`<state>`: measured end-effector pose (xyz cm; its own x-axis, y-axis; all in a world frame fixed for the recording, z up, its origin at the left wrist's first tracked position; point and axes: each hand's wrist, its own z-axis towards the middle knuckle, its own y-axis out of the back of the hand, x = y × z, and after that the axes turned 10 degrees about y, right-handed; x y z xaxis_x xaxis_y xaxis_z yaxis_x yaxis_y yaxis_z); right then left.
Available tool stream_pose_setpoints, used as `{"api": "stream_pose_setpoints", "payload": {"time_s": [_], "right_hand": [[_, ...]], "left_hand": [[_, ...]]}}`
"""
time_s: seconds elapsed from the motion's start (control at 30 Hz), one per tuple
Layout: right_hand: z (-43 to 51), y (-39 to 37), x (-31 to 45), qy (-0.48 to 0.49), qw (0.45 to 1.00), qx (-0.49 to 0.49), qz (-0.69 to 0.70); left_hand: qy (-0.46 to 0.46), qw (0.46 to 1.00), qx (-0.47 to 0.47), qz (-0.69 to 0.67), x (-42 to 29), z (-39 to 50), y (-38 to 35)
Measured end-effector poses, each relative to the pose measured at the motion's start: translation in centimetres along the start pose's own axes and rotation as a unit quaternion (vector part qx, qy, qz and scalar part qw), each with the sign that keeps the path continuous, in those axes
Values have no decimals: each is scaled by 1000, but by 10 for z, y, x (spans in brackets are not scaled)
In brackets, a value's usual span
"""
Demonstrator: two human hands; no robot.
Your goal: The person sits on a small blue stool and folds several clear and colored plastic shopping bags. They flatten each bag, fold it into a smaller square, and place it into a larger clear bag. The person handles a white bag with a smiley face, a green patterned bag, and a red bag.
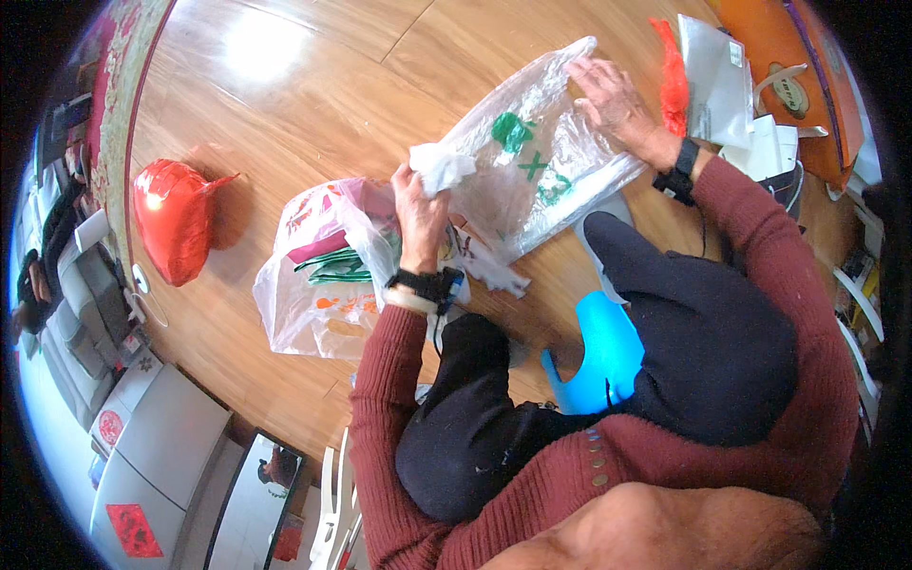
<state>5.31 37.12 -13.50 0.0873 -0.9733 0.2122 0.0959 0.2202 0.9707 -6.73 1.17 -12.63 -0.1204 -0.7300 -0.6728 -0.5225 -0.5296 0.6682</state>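
My left hand (420, 214) is closed around a crumpled white wad (442, 168), which looks like thin plastic. Spread out to its right lies a translucent plastic bag (520, 185) with green print. My right hand (616, 107) rests on that bag's upper right part, thumb and fingers apart. Beside my left wrist, a white plastic carrier bag (285, 320) with orange print holds folded green-and-white plastic (335, 267) and something pink. Whether the wad joins either bag is hidden by my hand.
A stuffed red plastic bag (171, 221) stands on the wooden floor at left. A blue plastic object (609, 349) shows between my knees. At right are a red plastic strip (671, 78), a clear sleeve (716, 82) and an orange paper bag (762, 43). White cabinets (171, 434) stand lower left.
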Motion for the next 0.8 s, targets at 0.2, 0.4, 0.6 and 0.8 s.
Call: {"api": "stream_pose_setpoints", "payload": {"time_s": [0.2,0.4,0.6,0.8], "right_hand": [[3,-8,30,-163,970,134,119],[-5,-32,22,-192,943,78,262],[21,-14,-8,-247,774,-28,583],[66,97,4,-162,783,-158,580]], "left_hand": [[284,877,138,-362,-21,-51,8],[357,761,235,-488,-17,-60,-3],[306,783,197,-504,-39,-54,18],[171,855,29,-488,-73,-48,81]]}}
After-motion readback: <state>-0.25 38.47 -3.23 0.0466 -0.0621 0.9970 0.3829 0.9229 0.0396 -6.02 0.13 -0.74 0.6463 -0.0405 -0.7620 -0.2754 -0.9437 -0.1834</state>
